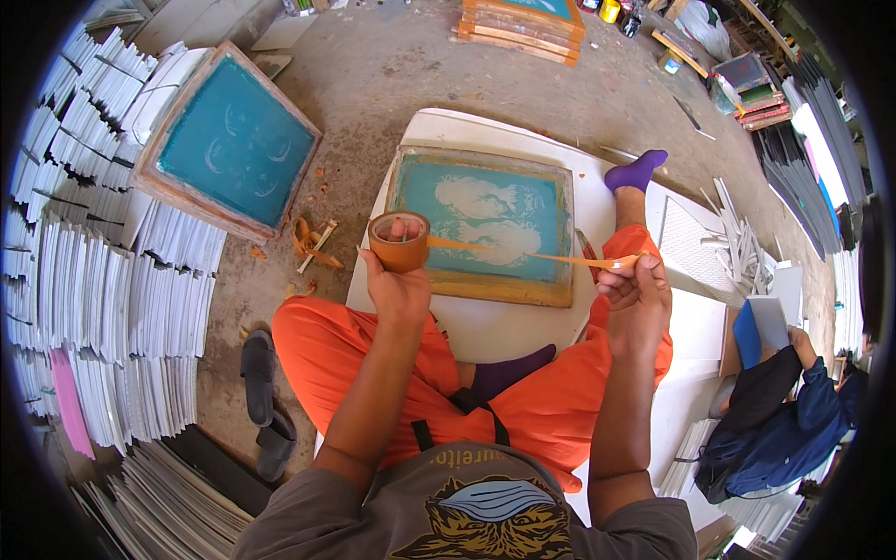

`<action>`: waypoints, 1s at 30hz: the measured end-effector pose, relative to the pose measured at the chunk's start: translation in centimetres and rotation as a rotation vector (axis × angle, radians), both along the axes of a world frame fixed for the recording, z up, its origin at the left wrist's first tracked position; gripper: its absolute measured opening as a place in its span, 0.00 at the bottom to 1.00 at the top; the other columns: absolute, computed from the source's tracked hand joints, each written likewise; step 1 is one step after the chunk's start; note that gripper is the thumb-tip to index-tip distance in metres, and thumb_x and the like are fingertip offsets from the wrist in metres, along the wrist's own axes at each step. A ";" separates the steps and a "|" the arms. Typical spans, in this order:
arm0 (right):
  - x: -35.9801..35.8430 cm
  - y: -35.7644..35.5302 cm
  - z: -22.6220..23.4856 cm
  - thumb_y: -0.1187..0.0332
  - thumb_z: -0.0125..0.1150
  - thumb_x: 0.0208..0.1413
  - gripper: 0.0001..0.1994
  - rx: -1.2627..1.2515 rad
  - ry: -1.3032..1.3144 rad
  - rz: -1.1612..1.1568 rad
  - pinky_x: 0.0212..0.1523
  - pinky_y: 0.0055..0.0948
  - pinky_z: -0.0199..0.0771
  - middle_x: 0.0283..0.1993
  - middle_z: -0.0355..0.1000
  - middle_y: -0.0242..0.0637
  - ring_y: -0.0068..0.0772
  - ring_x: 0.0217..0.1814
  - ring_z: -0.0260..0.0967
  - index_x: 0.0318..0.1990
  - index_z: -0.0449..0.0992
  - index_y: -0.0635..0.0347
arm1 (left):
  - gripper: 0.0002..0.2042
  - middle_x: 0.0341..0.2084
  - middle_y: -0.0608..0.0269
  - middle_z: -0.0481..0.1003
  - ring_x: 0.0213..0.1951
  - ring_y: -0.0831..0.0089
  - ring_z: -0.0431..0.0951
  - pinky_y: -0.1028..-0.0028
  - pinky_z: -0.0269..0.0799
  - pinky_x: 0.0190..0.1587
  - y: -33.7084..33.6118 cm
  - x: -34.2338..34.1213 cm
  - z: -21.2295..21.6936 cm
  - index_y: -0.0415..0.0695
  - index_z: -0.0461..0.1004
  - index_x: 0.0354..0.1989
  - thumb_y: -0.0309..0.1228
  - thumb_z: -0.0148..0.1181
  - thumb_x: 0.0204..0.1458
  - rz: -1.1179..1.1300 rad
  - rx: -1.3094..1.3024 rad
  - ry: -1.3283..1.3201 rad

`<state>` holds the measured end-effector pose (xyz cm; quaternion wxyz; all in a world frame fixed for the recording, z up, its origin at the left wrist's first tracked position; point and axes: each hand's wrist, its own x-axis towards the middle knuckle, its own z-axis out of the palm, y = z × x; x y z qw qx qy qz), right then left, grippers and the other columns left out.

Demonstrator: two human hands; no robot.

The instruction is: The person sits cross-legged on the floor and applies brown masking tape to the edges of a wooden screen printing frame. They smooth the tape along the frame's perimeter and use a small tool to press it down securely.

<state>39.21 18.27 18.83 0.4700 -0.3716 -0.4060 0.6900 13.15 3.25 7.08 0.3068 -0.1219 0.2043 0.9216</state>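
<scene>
My left hand grips a wide roll of brown packing tape, with fingertips showing inside its core. From the roll a narrow-looking strip of tape stretches right, seen nearly edge-on. My right hand pinches the strip's free end between thumb and fingers. Both hands are raised over the near part of a wooden-framed printing screen, which has teal mesh and two pale figure shapes. It lies flat on a white board between my bent legs in orange trousers.
Another teal screen leans against stacked white sheets on the left. Crumpled tape scraps and dark sandals lie on the floor. More frames are stacked ahead. A person in dark blue sits at right, near white offcuts.
</scene>
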 end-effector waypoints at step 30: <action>-14.5 -8.7 -4.6 0.71 0.70 0.61 0.13 0.490 -0.352 0.245 0.40 0.27 0.80 0.36 0.81 0.41 0.26 0.37 0.79 0.48 0.80 0.71 | 0.27 0.65 0.46 0.70 0.67 0.54 0.69 0.55 0.61 0.71 -1.4 2.4 6.9 0.40 0.59 0.71 0.47 0.31 0.75 -0.271 0.012 0.444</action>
